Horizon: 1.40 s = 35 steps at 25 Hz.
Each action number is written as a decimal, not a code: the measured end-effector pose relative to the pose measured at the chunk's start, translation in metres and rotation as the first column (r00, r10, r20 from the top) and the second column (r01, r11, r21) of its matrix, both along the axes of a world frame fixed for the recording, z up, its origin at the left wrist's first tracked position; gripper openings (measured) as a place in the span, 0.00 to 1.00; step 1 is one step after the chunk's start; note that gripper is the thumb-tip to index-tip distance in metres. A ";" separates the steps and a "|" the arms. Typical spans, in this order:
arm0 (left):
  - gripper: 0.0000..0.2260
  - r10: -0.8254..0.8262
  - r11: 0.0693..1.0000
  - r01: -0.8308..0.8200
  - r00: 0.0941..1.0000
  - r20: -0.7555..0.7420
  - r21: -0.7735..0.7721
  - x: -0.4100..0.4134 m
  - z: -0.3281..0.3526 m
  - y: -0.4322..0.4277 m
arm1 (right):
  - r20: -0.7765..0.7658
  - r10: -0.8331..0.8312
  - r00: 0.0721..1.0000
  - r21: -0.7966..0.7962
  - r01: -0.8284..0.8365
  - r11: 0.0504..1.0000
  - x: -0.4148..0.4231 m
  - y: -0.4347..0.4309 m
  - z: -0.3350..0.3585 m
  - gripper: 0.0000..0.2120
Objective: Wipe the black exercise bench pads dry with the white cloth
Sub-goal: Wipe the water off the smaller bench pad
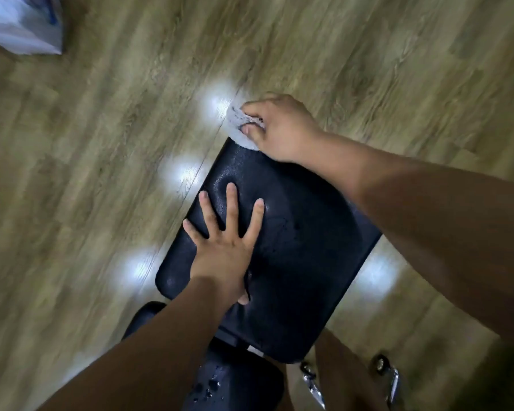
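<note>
Floor (101,173): wood-look planks fill most of the frame, with bright light patches at 9 to 11 o'clock of the pad and one more at its 3 o'clock side; the whole view is motion-blurred.
Pad (294,262): large black bench pad at centre, running from 12 o'clock down to 6 o'clock, its surface speckled with what look like fine droplets, though the blur makes this hard to confirm.
Lower pad (235,387): second black pad at 6 o'clock, just below the large one, with clear water drops on top; a rounded black part sits beside it at 7 o'clock.
Right arm (428,209): bare, reaches in from 4 o'clock across the pad's right edge.
Left arm (149,351): bare, comes up from 7 o'clock.
Bag (18,22): pale, crumpled, at the 10 o'clock corner, well apart from the bench.
Left hand (223,247): fingers spread wide, palm flat on the pad's left half.
Right hand (279,126): curled around the cloth at the pad's 12 o'clock end, fingers pinching it.
Cloth (241,129): white, bunched, touching the pad's far corner and overhanging the floor.
Metal parts (386,378): two shiny pieces at 5 o'clock, below the pad.
</note>
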<state>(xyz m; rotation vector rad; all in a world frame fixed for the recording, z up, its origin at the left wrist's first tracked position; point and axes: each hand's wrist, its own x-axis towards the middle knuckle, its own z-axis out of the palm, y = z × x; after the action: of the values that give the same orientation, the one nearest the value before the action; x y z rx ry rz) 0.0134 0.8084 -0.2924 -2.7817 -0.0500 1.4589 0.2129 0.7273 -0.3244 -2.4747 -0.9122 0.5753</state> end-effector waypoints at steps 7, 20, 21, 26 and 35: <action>0.71 -0.029 0.997 0.034 0.997 0.072 -0.066 -0.010 0.002 0.012 | 0.119 -0.203 0.972 -0.003 0.205 0.979 -0.097 -0.175 0.015 0.06; 0.72 -0.074 0.997 0.077 0.990 0.119 -0.023 -0.011 0.004 0.009 | 0.304 -0.381 0.873 -0.002 0.401 0.916 -0.172 -0.144 -0.002 0.16; 0.73 -0.068 0.997 0.071 0.989 0.129 -0.020 -0.011 0.004 0.010 | 0.262 -0.425 0.866 0.000 0.440 0.898 -0.207 -0.151 0.001 0.17; 0.73 -0.062 0.998 0.066 0.985 0.163 -0.020 -0.014 0.001 0.012 | 0.223 0.005 0.975 -0.035 0.003 0.999 -0.314 -0.121 -0.005 0.27; 0.71 -0.069 0.998 0.064 0.956 0.286 0.026 -0.025 0.009 0.010 | 0.378 -0.579 0.722 -0.031 0.635 0.772 -0.144 -0.102 0.001 0.13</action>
<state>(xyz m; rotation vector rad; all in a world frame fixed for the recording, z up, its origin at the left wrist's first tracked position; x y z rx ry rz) -0.0119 0.8186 -0.2833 -2.9260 0.0321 1.0252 0.0684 0.6249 -0.3239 -2.8544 -0.0966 -0.0323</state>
